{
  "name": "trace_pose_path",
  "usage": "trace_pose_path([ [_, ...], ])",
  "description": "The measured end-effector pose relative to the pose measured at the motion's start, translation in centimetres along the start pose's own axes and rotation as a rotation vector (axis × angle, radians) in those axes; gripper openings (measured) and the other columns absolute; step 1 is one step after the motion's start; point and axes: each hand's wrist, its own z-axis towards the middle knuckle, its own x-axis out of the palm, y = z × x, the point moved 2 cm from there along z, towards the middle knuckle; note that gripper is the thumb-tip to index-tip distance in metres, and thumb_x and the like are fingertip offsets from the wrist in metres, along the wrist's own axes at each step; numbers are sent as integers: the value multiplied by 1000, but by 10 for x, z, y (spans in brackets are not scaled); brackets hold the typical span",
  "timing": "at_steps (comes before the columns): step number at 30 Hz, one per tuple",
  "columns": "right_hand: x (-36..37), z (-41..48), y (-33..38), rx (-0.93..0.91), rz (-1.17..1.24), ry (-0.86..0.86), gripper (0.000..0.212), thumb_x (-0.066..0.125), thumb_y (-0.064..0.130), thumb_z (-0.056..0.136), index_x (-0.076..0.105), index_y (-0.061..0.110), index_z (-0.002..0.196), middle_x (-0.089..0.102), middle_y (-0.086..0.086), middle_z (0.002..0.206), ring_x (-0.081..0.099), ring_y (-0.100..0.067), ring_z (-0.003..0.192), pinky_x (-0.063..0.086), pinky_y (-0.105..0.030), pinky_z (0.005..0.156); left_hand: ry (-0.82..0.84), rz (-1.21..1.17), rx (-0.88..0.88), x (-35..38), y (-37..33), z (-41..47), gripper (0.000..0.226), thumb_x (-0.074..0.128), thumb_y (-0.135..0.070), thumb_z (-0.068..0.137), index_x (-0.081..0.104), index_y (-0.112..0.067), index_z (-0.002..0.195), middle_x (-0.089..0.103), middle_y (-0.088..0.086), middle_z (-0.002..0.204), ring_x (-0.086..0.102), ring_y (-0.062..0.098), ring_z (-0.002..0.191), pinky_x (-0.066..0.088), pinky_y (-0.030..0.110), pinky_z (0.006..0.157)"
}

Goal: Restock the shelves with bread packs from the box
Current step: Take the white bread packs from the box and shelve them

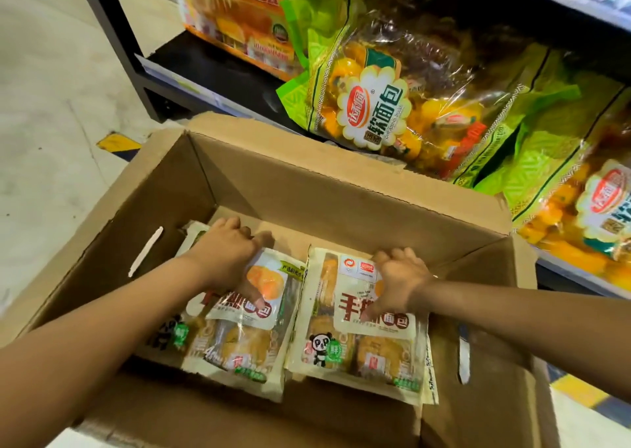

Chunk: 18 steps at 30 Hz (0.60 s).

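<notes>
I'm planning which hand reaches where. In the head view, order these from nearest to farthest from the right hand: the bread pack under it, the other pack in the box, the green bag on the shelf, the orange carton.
From the right hand:
1. Right bread pack, directly under it, touched.
2. Left bread pack, beside it, under the left hand.
3. Green bag, on the shelf beyond the box.
4. Orange carton, shelf's far left.

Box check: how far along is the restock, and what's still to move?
Done: the box is mostly emptied, with bare cardboard showing at the back. In hand: the left hand and right hand each rest on a cream bread pack, neither lifted yet. Left: those packs, maybe more beneath; none like them visible on the shelf.
</notes>
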Motion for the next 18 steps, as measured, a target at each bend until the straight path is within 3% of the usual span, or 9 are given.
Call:
trace_pose_path([
  [3, 1, 1, -2, -5, -2, -2, 99, 76, 71, 47, 40, 23, 126, 45, -1, 119, 37, -20, 112, 36, -36, 96, -17, 106, 16, -6, 0, 1, 135, 14, -97, 22, 52, -19, 126, 63, 2, 116, 49, 24, 107, 29, 36, 86],
  [5, 2, 1, -3, -11, 78, 69, 98, 79, 65, 49, 37, 23, 126, 50, 2, 115, 45, -18, 108, 44, -35, 91, 14, 133, 21, -10, -2, 0, 120, 22, -97, 26, 59, -18, 109, 62, 1, 110, 48, 23, 107, 26, 36, 83],
  [8, 3, -6, -5, -1, 252, 202, 91, 86, 49, 56, 31, 21, 123, 59, 4, 106, 60, -14, 95, 55, -32, 80, 11, 178, 40, -14, -3, -1, 92, 48, -91, 56, 61, -17, 109, 62, 0, 109, 48, 23, 109, 23, 36, 82],
  [10, 1, -10, -6, -8, 318, 272, 89, 87, 46, 55, 32, 21, 121, 62, 2, 109, 62, -16, 97, 55, -35, 85, 15, 190, 53, -18, -5, -6, 81, 50, -85, 67, 61, -17, 110, 63, 0, 113, 47, 22, 116, 24, 40, 100],
  [11, -1, -11, -5, -32, 337, 320, 83, 87, 44, 57, 39, 21, 119, 65, 1, 112, 64, -16, 99, 55, -36, 88, 23, 201, 61, -22, -7, -8, 75, 50, -81, 72, 61, -17, 110, 63, 0, 115, 47, 21, 120, 15, 45, 113],
  [13, -9, -17, -1, -117, 340, 398, 56, 86, 39, 63, 58, 22, 109, 70, 1, 113, 67, -14, 99, 55, -31, 89, 57, 203, 86, -32, -12, -14, 61, 54, -67, 81, 59, -16, 113, 64, -1, 116, 52, 18, 122, -2, 48, 120],
  [14, -13, -21, 2, -153, 333, 405, 46, 85, 36, 66, 64, 21, 105, 72, 1, 111, 69, -13, 98, 56, -30, 89, 95, 175, 80, -35, -14, -15, 63, 57, -66, 80, 57, -15, 116, 65, -1, 116, 56, 19, 118, 8, 45, 120],
  [16, -23, -30, 6, -201, 329, 358, 44, 84, 33, 69, 68, 18, 107, 73, 1, 110, 70, -14, 97, 56, -32, 89, 143, 98, 41, -39, -13, -18, 85, 64, -78, 62, 54, -15, 118, 65, 0, 114, 61, 20, 106, 41, 35, 96],
  [18, -32, -41, 9, -230, 332, 301, 39, 82, 28, 72, 67, 18, 106, 73, 0, 110, 70, -14, 96, 56, -31, 87, 120, 82, 9, -43, -11, -24, 97, 64, -85, 51, 51, -16, 118, 66, 1, 111, 62, 20, 98, 43, 29, 71],
])
